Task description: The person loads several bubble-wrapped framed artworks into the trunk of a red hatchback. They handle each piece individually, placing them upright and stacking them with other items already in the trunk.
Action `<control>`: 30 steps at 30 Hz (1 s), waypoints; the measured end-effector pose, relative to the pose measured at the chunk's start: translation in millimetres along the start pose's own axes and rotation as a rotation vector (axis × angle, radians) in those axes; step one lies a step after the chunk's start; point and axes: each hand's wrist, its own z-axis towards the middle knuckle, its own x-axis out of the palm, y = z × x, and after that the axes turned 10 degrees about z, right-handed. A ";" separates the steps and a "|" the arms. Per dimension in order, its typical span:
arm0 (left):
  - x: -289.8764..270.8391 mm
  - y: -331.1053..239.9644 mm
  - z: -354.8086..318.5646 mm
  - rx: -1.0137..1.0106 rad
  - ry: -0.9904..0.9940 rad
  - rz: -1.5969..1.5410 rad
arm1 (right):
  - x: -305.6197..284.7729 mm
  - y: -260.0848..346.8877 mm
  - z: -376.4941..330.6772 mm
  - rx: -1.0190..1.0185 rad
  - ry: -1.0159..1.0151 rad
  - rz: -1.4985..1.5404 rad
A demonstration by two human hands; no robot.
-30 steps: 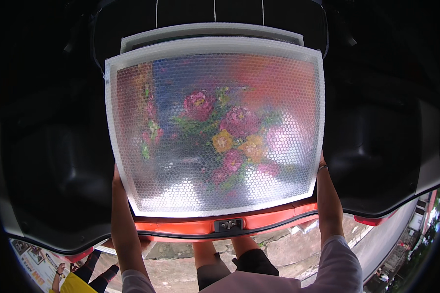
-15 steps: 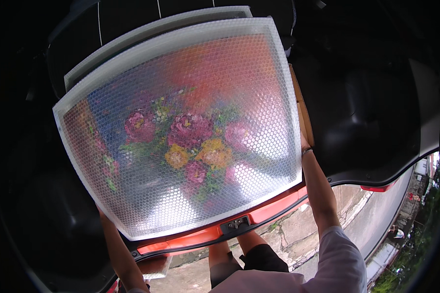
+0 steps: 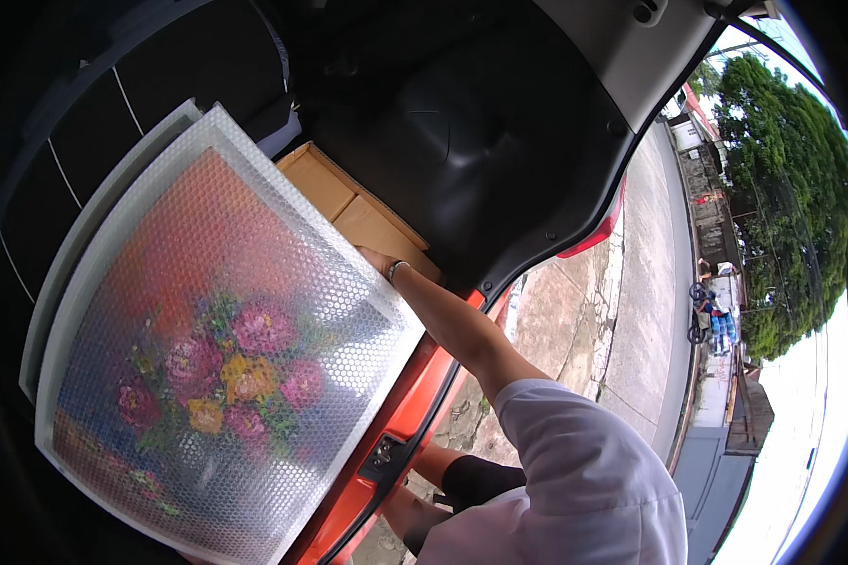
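A flower painting (image 3: 245,330) covered in bubble wrap lies face up in the open back of a car. It shows pink and yellow blooms on a red and blue ground. My right hand (image 3: 377,261) grips its right edge, with the fingers partly hidden at the rim and a band round the wrist. Under the painting and past its far left side, the pale edge of a second wrapped panel (image 3: 113,226) sticks out. My left hand is out of the picture.
A cardboard box (image 3: 349,202) stands beside the painting, against the black side trim (image 3: 471,141). The orange rear sill with its latch (image 3: 383,455) runs along the near side. Outside are cracked pavement (image 3: 556,320), a road, a parked motorcycle with a person, and trees (image 3: 782,207).
My view has swung to the right, so the painting now appears tilted and farther left. More of the box and the street shows. My left arm has gone out of view.
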 end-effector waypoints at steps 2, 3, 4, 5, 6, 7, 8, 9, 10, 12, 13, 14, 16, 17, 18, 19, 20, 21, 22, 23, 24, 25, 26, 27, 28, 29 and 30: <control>0.4 0.7 -25.7 -0.006 -0.074 0.033 | 8.4 -5.4 5.5 0.163 0.131 0.441; 0.7 0.9 -35.7 -0.009 -0.106 0.036 | 9.1 -9.4 6.4 0.177 0.120 0.452; 1.0 1.3 -45.0 -0.012 -0.122 0.041 | 10.2 -14.0 6.6 0.183 0.105 0.456; 0.9 1.1 -52.8 -0.019 -0.136 0.039 | 7.4 -18.4 4.5 0.189 0.091 0.458; -1.7 -0.1 -59.4 -0.022 -0.146 0.034 | 5.2 -22.7 1.1 0.193 0.082 0.458; -3.3 -1.3 -63.8 -0.016 -0.150 0.024 | 0.4 -25.9 -3.9 0.194 0.070 0.462; -7.7 -3.6 -66.7 -0.017 -0.152 0.011 | -3.3 -29.2 -8.7 0.194 0.067 0.463; -11.5 -4.5 -67.7 -0.009 -0.141 -0.007 | -6.7 -31.1 -11.8 0.192 0.066 0.464; -16.8 -5.3 -66.4 -0.003 -0.115 -0.023 | -10.2 -34.7 -15.7 0.200 0.069 0.471; -30.9 -3.5 -61.0 0.024 -0.039 0.077 | -13.8 -41.7 -17.9 0.223 0.090 0.475; -35.9 0.2 -56.6 -0.088 0.005 -0.016 | -16.7 -45.8 -18.6 0.248 0.107 0.477; -44.5 4.0 -54.6 -0.012 -0.066 0.137 | -16.6 -51.4 -17.0 0.288 0.132 0.496; -51.8 12.3 -52.7 0.106 0.033 0.046 | -26.4 -62.8 -14.2 0.199 0.081 0.429; -51.7 15.8 -53.5 0.246 -0.221 0.345 | -32.7 -68.4 -10.7 0.251 0.052 0.461; -50.4 17.0 -55.4 0.196 -0.230 0.303 | -38.7 -73.8 -6.4 0.225 0.026 0.490; -49.0 15.7 -56.3 0.127 -0.174 0.217 | -43.3 -78.0 -2.2 0.220 -0.035 0.412; -46.9 13.6 -59.1 0.121 -0.170 0.196 | -50.4 -80.5 2.2 0.274 -0.078 0.432; -43.4 10.0 -61.1 0.125 -0.163 0.164 | -53.9 -83.7 8.0 0.286 -0.136 0.411; -43.4 4.9 -64.9 0.100 -0.142 0.196 | -57.7 -86.3 12.0 0.264 -0.083 0.454; -41.9 -1.9 -65.4 0.090 -0.111 0.224 | -60.1 -88.2 16.7 0.259 -0.156 0.478; -41.5 -8.4 -66.4 0.108 -0.123 0.259 | -62.4 -91.1 19.6 0.241 -0.067 0.501; -39.7 -13.4 -68.3 0.124 -0.137 0.293 | -65.1 -92.4 22.1 0.226 -0.065 0.504; -37.5 -17.6 -70.3 0.138 -0.158 0.324 | -66.5 -94.6 23.5 0.179 0.052 0.580; -35.7 -18.8 -75.5 0.127 -0.180 0.369 | -69.0 -95.4 24.1 0.114 0.102 0.513; -33.7 -20.2 -78.7 0.119 -0.201 0.352 | -69.3 -95.2 24.9 0.180 0.046 0.527; -32.0 -18.9 -82.2 0.105 -0.209 0.347 | -69.8 -93.6 24.6 0.249 -0.038 0.517; -30.5 -17.2 -86.0 0.161 -0.235 0.362 | -69.1 -90.9 24.1 0.243 0.046 0.480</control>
